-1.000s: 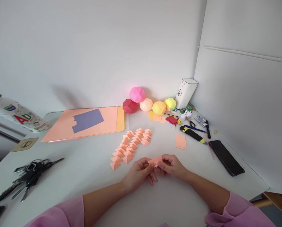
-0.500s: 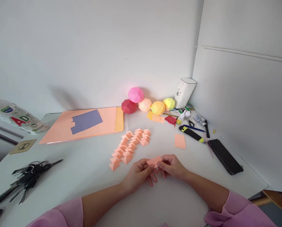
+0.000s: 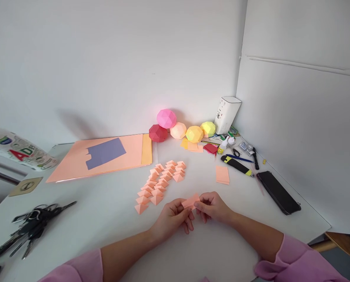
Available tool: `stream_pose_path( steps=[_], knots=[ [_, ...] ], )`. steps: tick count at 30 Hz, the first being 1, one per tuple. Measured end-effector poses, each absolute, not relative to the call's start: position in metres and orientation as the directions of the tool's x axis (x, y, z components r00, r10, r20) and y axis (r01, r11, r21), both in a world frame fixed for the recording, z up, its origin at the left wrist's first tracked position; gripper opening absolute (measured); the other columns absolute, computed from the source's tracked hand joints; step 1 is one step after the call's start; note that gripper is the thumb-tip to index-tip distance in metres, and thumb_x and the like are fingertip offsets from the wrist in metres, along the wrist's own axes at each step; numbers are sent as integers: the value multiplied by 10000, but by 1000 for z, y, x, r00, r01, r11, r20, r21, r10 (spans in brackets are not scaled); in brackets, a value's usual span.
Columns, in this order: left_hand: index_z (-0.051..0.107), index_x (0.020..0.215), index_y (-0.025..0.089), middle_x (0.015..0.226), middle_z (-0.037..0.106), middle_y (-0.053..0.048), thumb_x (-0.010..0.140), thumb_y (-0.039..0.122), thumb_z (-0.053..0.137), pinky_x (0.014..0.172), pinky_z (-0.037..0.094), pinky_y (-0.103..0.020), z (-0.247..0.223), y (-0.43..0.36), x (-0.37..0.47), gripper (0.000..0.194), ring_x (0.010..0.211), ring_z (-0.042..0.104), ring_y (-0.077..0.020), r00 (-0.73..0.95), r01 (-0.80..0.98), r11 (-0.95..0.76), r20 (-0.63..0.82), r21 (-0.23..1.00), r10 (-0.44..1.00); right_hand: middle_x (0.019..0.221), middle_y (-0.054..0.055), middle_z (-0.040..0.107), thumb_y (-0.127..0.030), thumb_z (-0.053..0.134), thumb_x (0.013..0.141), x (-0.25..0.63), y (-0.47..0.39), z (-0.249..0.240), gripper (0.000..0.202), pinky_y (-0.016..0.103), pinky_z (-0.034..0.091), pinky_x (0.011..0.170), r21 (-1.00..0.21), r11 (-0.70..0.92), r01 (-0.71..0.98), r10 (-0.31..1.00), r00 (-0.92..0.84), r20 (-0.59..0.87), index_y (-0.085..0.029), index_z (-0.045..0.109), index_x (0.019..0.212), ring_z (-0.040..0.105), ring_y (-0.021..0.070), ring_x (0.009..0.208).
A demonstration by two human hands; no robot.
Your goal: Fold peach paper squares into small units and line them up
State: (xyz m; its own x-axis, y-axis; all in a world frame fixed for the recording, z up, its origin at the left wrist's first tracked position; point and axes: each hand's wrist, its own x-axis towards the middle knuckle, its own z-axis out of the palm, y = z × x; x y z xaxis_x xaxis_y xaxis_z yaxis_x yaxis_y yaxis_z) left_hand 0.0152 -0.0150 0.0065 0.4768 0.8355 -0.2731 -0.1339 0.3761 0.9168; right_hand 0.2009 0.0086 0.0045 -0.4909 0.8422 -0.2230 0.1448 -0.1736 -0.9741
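Observation:
A small peach piece of paper (image 3: 190,202) is held between my two hands above the front middle of the table. My left hand (image 3: 172,216) pinches its left end, thumb on top. The right end is gripped by my right hand (image 3: 213,207), also with the thumb on top. Just beyond my left hand, rows of folded peach paper pieces (image 3: 157,192) with raised points lie overlapping on the table. A small stack of flat peach paper slips (image 3: 222,174) rests beyond my right hand.
Faceted paper balls (image 3: 194,134) stand against the back wall. To the right lie a utility knife (image 3: 236,165), a glue bottle (image 3: 222,146), scissors (image 3: 236,152) and a black phone-like object (image 3: 278,192). Large peach sheets (image 3: 75,160), keys (image 3: 35,225) and a white bottle (image 3: 19,149) are at left.
The view has shifted slightly, so the table things appear a little displaced. Both hands keep hold of the paper, which looks slightly more tilted, its right end higher.

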Motion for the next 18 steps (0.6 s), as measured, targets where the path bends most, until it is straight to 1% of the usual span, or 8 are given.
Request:
stream_pose_path(
  steps=[4,8,14,18],
  knots=[
    [526,782,145,616,606,13,767,467,610,398,468,-227,6,-15,14,334,453,605,-127,521,-73,376,-287,924,804,465,-29,539,-394,612,795,201,8,6,322,181,325,366,-981,-145,127,830,-524,-190,-135,550,614,480,74,364],
    [495,744,152,622,603,11,768,475,595,377,446,-216,6,-14,13,339,444,601,-124,524,-27,379,-310,925,793,465,-33,525,-396,616,792,201,6,5,323,180,329,372,-986,-107,128,826,-541,-160,-134,553,613,470,70,369],
    [469,749,164,612,591,22,808,375,552,389,403,-199,1,-18,13,234,419,571,-100,556,3,338,-282,941,782,490,-24,510,-411,578,806,200,5,5,341,190,330,408,-987,-34,155,818,-564,-117,-136,537,610,454,74,417],
    [469,757,167,604,579,26,824,332,525,399,392,-195,-3,-20,14,186,429,561,-94,568,-5,307,-250,952,784,553,-24,497,-362,602,773,201,6,5,272,198,312,447,-992,-1,122,786,-614,-76,-139,526,638,427,76,481]
  ],
)
